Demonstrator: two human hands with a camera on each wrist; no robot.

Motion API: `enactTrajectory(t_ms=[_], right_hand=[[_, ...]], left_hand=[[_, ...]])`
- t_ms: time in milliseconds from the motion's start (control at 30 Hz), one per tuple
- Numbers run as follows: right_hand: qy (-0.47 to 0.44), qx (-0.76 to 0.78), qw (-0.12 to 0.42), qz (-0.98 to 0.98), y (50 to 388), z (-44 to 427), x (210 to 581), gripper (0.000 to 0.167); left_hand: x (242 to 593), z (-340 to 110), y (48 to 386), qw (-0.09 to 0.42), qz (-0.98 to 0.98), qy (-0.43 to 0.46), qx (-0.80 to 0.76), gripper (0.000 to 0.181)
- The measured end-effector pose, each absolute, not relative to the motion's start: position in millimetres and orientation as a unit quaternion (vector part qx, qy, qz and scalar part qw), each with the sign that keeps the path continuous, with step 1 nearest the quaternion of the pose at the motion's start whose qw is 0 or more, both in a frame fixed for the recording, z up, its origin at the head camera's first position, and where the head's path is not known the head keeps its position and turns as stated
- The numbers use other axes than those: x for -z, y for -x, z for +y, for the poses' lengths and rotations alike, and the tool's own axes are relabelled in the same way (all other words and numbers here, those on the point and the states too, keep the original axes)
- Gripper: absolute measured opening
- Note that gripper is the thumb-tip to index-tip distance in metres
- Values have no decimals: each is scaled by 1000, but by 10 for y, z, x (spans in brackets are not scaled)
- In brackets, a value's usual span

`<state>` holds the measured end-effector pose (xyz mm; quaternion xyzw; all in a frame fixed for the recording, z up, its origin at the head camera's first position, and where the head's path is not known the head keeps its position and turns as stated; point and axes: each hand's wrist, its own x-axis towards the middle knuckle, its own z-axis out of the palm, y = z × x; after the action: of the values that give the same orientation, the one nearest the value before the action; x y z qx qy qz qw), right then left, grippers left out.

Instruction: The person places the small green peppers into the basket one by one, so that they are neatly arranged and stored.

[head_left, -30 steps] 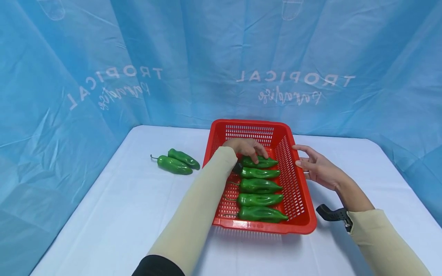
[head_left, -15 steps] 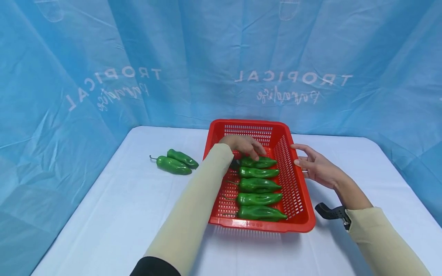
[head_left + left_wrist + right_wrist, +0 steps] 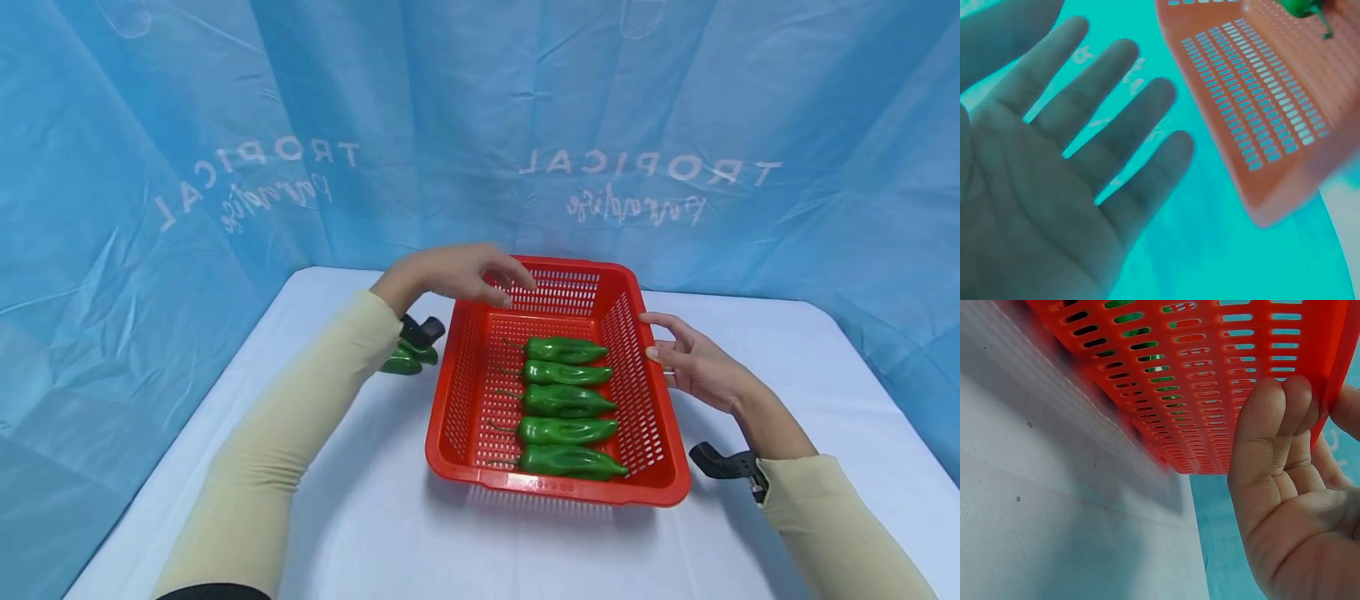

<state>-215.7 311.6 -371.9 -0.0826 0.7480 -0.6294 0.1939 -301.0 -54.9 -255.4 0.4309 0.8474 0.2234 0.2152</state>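
A red perforated plastic basket (image 3: 558,484) stands on the table, with several green peppers (image 3: 570,402) lying in a row inside it, stems to the left. My left hand (image 3: 468,273) hovers over the basket's far left corner, holding nothing; in the left wrist view its fingers (image 3: 1141,87) are spread and straight. With my right hand (image 3: 693,364) I grip the basket's right rim. The right wrist view has the fingers (image 3: 1260,419) bent against the perforated side wall and the thumb at the rim.
Two more green peppers (image 3: 402,360) lie on the white-covered table (image 3: 360,500) left of the basket, partly hidden by my left wrist and its black strap (image 3: 422,331). A blue printed sheet (image 3: 450,125) hangs behind and at the sides of the table.
My left hand has let go of the farthest pepper in the basket, lifted, and moved back and left to the far left corner. The right hand keeps its hold on the rim.
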Motion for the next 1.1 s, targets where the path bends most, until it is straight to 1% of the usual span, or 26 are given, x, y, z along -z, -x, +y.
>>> enactTrajectory(t_ms=[100, 267, 467, 533, 667, 800, 867, 1100], right_hand=[[87, 628, 192, 749, 2163, 3114, 3717, 58], [89, 628, 195, 748, 2163, 3114, 3719, 58], [88, 624, 194, 752, 2146, 3121, 3709, 57], [88, 624, 196, 751, 2141, 3121, 3704, 56], [89, 624, 197, 751, 2142, 3123, 3698, 57], [88, 622, 194, 754, 2154, 3123, 3698, 58], [87, 621, 194, 754, 2162, 3120, 3703, 58], [84, 620, 198, 754, 2169, 3118, 3712, 57]], left_hand=[[2563, -832, 2804, 166, 862, -424, -223, 42], [2720, -1287, 2524, 118, 877, -397, -242, 41], [3051, -1743, 2366, 58, 902, -358, -234, 40], [3147, -1863, 2340, 48, 910, -344, -227, 40], [3242, -2009, 2308, 42, 916, -331, -221, 38], [3298, -2066, 2299, 47, 921, -323, -214, 38], [3348, -2093, 2304, 41, 925, -323, -196, 38], [3556, -2124, 2356, -26, 933, -349, -85, 30]])
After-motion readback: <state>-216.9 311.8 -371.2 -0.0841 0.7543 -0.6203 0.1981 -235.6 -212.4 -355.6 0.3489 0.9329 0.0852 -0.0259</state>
